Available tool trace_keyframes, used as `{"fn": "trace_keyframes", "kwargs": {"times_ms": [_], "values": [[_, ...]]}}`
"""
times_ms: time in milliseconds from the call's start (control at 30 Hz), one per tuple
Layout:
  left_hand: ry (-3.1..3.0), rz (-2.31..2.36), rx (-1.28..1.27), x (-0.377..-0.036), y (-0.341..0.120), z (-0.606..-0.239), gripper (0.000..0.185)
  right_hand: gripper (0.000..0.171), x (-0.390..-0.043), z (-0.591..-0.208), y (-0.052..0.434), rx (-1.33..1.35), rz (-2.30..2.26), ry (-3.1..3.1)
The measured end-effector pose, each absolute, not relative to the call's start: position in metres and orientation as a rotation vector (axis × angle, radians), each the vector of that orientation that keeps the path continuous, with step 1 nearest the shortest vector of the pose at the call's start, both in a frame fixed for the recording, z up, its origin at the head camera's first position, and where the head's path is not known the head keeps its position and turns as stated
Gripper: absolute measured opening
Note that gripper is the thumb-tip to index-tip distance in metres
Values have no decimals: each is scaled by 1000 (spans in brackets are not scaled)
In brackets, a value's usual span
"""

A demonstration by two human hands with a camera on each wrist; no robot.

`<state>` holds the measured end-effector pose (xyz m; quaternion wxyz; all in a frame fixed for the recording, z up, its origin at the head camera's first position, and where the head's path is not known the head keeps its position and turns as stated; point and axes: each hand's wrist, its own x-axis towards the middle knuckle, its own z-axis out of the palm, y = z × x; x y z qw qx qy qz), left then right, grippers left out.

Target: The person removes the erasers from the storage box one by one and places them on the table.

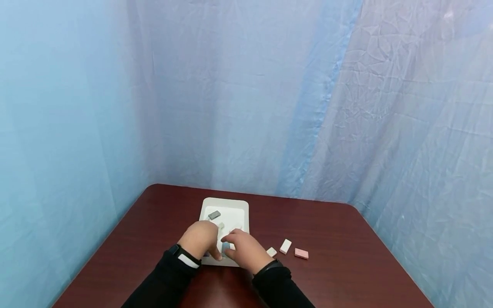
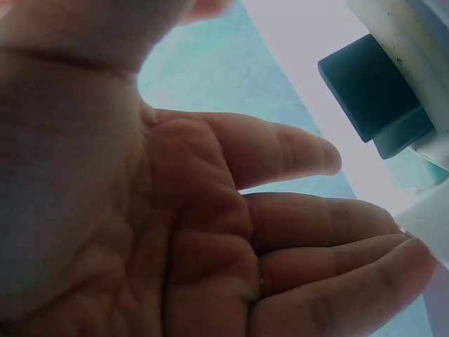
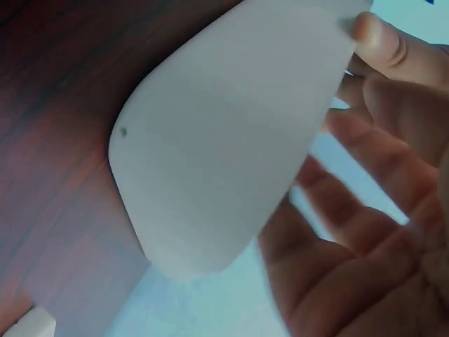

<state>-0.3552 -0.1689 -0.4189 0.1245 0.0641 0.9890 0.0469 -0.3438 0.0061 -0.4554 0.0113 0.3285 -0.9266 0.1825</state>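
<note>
A shallow white tray (image 1: 235, 206) lies on the table with both hands over its near half. My left hand (image 1: 202, 235) reaches down over the tray's left side; its fingers (image 2: 316, 217) look fairly straight, with nothing seen in the palm. A grey block (image 1: 214, 214) lies in the tray beyond that hand, with a small pale block (image 1: 221, 225) near it. My right hand (image 1: 247, 250) is over the right rim, fingers loosely bent and spread. A blue block (image 1: 226, 246) shows in the tray between its thumb and forefinger; I see no grip on it.
Right of the tray, a cream block (image 1: 271, 252), a white block (image 1: 285, 246) and a pink block (image 1: 301, 253) lie on the dark red-brown table (image 1: 339, 273). Light blue cloth (image 1: 246, 94) hangs behind the table and along its sides.
</note>
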Motion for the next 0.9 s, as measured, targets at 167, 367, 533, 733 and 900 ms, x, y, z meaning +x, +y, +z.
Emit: {"fn": "trace_keyframes", "kwargs": {"times_ms": [167,367,533,733,900], "values": [[2874,106,177,-353,-166,-419,58,35,-348,-465,0,957,487,-2926],[2908,167,196,-348,-168,-415,47,32,-358,-471,-7,903,403,-2908],[2918,189,197,-349,-172,-409,44,25,-365,-467,-10,945,349,-2904],[2921,191,224,-347,-172,-412,43,9,-364,-468,-7,933,435,-2951],[2910,166,234,-347,-172,-415,43,15,-360,-471,-5,882,476,-2971]]}}
